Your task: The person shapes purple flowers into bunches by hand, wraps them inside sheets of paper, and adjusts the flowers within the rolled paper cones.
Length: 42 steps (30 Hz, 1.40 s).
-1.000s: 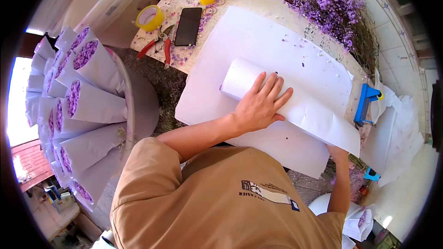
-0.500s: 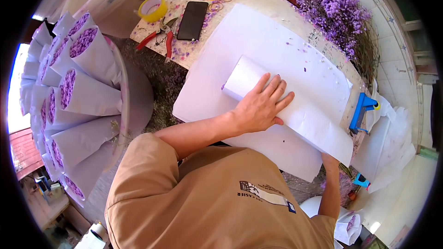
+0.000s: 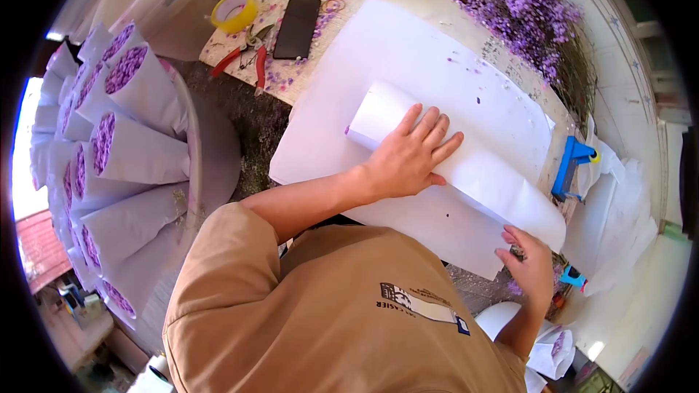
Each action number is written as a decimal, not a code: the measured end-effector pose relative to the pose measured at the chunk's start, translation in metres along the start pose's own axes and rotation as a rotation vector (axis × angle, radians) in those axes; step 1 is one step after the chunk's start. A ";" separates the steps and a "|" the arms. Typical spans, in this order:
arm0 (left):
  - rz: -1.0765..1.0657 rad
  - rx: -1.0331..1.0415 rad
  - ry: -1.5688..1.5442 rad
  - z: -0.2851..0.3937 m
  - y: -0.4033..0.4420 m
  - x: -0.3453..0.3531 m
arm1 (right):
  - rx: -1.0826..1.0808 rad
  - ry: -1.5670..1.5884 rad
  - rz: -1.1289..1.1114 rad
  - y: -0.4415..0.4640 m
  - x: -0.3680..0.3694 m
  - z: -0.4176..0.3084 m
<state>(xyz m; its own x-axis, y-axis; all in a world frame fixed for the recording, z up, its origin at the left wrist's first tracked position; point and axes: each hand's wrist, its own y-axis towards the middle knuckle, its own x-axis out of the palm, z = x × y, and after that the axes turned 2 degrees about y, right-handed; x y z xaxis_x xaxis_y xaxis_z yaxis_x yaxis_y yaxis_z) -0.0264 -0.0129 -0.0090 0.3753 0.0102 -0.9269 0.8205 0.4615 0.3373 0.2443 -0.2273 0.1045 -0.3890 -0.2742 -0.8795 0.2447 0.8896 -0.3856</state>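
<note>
My left hand (image 3: 411, 151) lies with spread fingers on top of a white paper roll (image 3: 488, 175), pressing it against flat white sheets (image 3: 408, 36). A trace of purple shows at the roll's upper left end. Beside the roll's lower right end is my right hand (image 3: 530, 262), its fingers curved and apart, with the fingertips near the paper's lower edge. Nothing can be made out in its grasp. Purple petals are scattered over the sheets.
Yellow tape rolls (image 3: 234, 12), a black phone (image 3: 297, 28) and red-handled pruners (image 3: 247, 57) lie at the table's upper left. Purple flowers (image 3: 524, 7) and a blue tape dispenser (image 3: 571, 167) are at right. Wrapped bouquets (image 3: 138, 149) fill a tub at left.
My right hand has come out from beneath the paper's lower right end, and its fingers now show. That end of the paper is now curled into the roll. My left hand remains on top.
</note>
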 end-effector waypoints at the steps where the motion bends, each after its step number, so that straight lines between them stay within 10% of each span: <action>1: -0.012 -0.003 -0.010 0.001 0.001 0.000 | -0.100 0.244 -0.068 0.002 -0.005 -0.001; 9: -0.175 0.007 -0.070 0.009 0.019 -0.021 | -0.703 0.248 0.322 0.102 0.028 -0.004; 15: -0.181 0.037 0.030 0.013 0.025 -0.019 | 0.203 1.009 1.153 0.109 -0.043 0.177; 23: -0.178 0.060 0.062 0.018 0.030 -0.019 | 0.556 1.029 0.646 0.127 -0.068 0.283; 27: -0.192 0.053 0.057 0.019 0.031 -0.021 | 0.256 1.005 0.841 0.107 -0.047 0.292; 34: -0.184 0.055 0.059 0.018 0.030 -0.017 | 0.588 1.377 0.769 0.086 0.034 0.295; 37: -0.203 0.046 0.051 0.015 0.028 -0.018 | 0.444 1.028 0.793 0.092 0.031 0.315; 39: -0.174 0.041 0.003 0.011 0.026 -0.015 | 0.710 0.095 0.516 0.062 -0.004 0.292; 42: -0.174 0.019 -0.022 0.005 0.024 -0.013 | 0.632 0.743 0.694 0.041 -0.032 0.227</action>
<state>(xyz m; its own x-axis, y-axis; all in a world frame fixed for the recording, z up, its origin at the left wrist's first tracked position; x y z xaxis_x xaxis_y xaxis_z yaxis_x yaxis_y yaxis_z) -0.0098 -0.0066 0.0119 0.2360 -0.0879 -0.9678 0.8820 0.4373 0.1754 0.4689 -0.2648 0.0533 -0.3684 0.6563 -0.6584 0.9176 0.3705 -0.1441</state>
